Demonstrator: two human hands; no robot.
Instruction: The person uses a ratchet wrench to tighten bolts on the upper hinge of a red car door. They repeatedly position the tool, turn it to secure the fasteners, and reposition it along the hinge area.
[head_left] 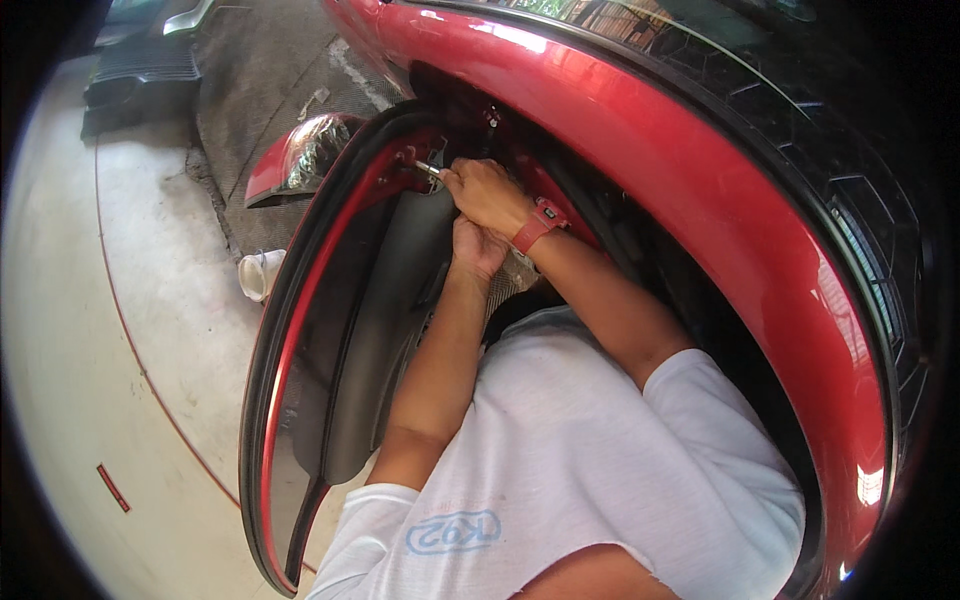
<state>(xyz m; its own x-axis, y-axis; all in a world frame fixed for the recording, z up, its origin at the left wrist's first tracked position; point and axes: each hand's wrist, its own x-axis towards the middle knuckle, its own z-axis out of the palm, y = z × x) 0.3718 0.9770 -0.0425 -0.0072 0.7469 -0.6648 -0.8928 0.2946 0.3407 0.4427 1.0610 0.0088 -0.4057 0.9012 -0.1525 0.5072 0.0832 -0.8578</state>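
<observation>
The red car door (385,300) stands open, its dark inner panel toward me. My right hand (487,192), with a red watch (540,224) on the wrist, is up at the door's far end by the hinge side. Its fingers are closed around a slim silver metal rod (428,169), whose tip reaches the red door frame. Just below, my left hand (478,248) sits close against the right hand and wrist. The left fingers are hidden behind the right hand, so I cannot tell what they touch.
The red car body (690,190) curves along my right side, with its dark door opening beside my arm. Beyond the door is a red-shelled side mirror (300,162). A white container (261,274) lies past the door's outer edge. At left is a pale vehicle-like surface (70,350).
</observation>
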